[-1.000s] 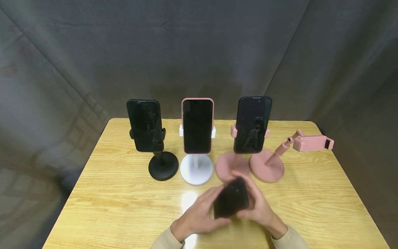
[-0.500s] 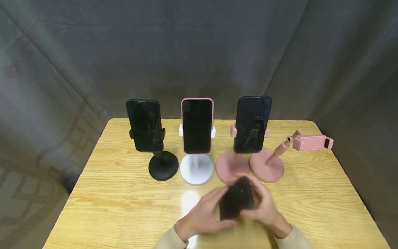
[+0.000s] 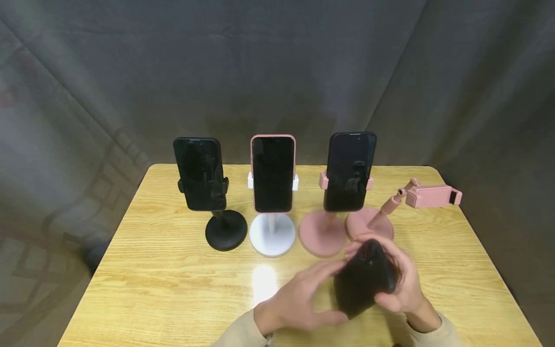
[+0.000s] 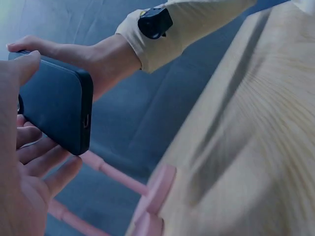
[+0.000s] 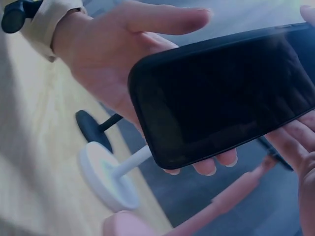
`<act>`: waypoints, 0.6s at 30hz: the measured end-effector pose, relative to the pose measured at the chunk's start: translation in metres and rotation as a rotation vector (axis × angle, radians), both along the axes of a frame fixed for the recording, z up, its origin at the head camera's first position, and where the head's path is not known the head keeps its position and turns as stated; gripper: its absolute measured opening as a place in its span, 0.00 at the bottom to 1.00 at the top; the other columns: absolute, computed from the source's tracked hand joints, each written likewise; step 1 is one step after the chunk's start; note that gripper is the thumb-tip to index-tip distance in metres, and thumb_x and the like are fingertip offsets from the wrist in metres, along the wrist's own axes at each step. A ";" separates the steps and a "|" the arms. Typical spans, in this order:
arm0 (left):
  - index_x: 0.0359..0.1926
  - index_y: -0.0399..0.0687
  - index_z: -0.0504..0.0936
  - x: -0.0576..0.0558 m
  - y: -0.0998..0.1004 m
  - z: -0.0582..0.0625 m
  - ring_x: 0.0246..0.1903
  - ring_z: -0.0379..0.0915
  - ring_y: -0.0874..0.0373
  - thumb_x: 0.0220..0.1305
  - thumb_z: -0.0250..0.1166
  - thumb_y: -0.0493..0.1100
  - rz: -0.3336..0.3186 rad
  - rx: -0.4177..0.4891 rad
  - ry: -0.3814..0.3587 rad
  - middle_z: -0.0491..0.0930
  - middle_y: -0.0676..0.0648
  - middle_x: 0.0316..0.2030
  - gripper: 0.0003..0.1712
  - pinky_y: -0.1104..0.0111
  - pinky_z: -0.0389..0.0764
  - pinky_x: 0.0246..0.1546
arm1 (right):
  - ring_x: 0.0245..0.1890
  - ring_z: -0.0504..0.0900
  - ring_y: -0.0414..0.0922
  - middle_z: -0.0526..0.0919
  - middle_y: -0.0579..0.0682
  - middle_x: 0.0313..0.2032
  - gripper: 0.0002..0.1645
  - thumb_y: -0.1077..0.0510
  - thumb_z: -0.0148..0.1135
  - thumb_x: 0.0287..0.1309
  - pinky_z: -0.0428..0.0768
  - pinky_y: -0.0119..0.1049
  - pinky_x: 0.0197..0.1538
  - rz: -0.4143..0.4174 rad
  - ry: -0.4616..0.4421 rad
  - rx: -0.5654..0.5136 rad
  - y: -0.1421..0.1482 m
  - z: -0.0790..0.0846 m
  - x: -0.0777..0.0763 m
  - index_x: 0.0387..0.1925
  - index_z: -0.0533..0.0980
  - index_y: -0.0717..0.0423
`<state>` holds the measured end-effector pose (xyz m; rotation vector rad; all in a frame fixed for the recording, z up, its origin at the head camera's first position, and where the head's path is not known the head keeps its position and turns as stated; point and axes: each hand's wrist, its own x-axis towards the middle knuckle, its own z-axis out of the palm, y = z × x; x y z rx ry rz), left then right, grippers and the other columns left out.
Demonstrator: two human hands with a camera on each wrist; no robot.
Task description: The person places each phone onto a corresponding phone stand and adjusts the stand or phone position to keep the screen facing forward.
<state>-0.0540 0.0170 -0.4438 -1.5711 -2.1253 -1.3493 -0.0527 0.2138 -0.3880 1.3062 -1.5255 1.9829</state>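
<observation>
A phone in a black case (image 3: 362, 282) is held up over the front of the table, its camera side toward the head view. My right hand (image 3: 405, 279) grips it by the edges, thumb at the lower side and fingers at the upper. Beside its other end is my left hand (image 3: 299, 299), fingers extended toward the edge. The right wrist view shows the phone's dark screen (image 5: 221, 93), with the left thumb apart from it and the left fingertips showing below it. In the left wrist view the charging port (image 4: 86, 121) faces the camera.
Behind the hands stand a black stand (image 3: 225, 230), a white stand (image 3: 271, 234) and a pink stand (image 3: 322, 233), each with an upright phone clamped in it. A second pink stand (image 3: 429, 196) at the right has no phone in its holder. A grey curtain (image 3: 277, 72) hangs behind the table.
Both hands have moved right with the phone, closer in front of the phone-free pink stand. The gap between the left palm and the phone is wider.
</observation>
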 end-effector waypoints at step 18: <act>0.71 0.42 0.56 -0.014 0.041 0.048 0.67 0.48 0.67 0.53 0.68 0.55 -0.084 -0.094 0.027 0.60 0.49 0.69 0.50 0.75 0.53 0.67 | 0.45 0.78 0.60 0.77 0.75 0.43 0.40 0.68 0.64 0.43 0.80 0.39 0.50 -0.031 -0.024 -0.211 0.036 0.061 0.008 0.52 0.58 0.92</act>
